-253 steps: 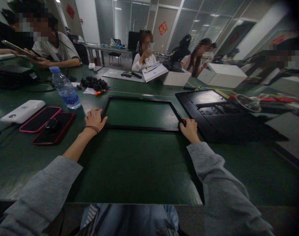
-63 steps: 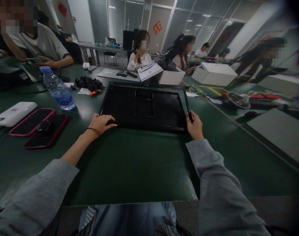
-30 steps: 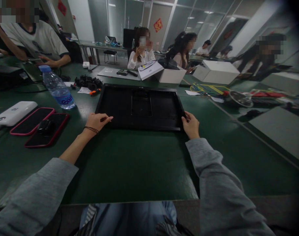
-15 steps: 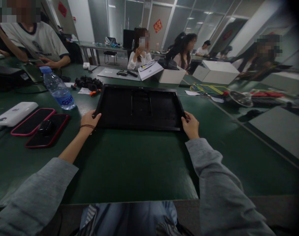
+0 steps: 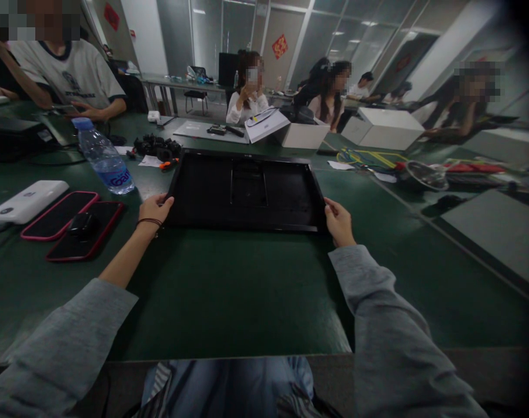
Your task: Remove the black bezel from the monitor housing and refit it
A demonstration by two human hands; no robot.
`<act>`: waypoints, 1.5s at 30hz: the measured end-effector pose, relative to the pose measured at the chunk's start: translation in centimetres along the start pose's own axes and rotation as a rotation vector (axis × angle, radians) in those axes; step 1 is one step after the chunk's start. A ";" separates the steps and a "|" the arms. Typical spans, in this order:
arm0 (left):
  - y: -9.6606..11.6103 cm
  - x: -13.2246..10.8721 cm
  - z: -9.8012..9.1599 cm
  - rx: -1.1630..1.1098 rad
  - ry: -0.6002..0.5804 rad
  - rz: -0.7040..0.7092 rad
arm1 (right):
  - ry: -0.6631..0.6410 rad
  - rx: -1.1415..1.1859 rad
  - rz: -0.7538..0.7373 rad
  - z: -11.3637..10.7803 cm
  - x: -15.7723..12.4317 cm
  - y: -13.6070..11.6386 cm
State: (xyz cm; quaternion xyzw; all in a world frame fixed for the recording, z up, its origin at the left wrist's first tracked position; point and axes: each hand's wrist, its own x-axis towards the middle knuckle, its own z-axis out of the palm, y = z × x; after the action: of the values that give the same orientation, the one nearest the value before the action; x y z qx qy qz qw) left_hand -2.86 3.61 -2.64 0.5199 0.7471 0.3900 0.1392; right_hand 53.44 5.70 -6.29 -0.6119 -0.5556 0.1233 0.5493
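Note:
A black rectangular monitor back casing (image 5: 203, 186) lies on the green table, its hollow inside facing up, with a raised bracket-like outline in its middle. My left hand (image 5: 154, 213) is closed at the casing's left edge, the thumb on the rim and the other fingers mostly hidden. At the right edge, my right hand (image 5: 340, 223) is closed with its fingertips against the side. Both grips look light.
Left of the casing stand a water bottle (image 5: 105, 159), two phones (image 5: 62, 215) and a white power bank (image 5: 27, 200). Black cable parts (image 5: 154, 146) lie behind. White boxes (image 5: 384, 128) and yellow cables (image 5: 360, 157) are at the back right. Other people sit around.
Both my hands have shifted slightly outward, so the thumbs reach less far over the casing's edges. The casing has stayed nearly in place.

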 end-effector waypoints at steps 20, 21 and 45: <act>0.4 -1.0 -1.3 0.221 -0.009 0.044 | -0.088 0.066 -0.004 0.6 0.1 -0.5; 0.4 -1.0 -1.3 0.220 -0.008 0.052 | -0.087 0.058 -0.010 0.6 0.1 -0.5; 0.9 -1.9 -0.7 0.352 0.009 0.137 | -0.060 -0.173 -0.096 0.8 -0.1 -0.3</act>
State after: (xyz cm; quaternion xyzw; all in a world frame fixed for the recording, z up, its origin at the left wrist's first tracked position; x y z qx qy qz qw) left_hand -1.90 1.72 -1.92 0.5841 0.7672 0.2644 0.0159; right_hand 52.60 5.94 -6.38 -0.6256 -0.6090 0.0664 0.4830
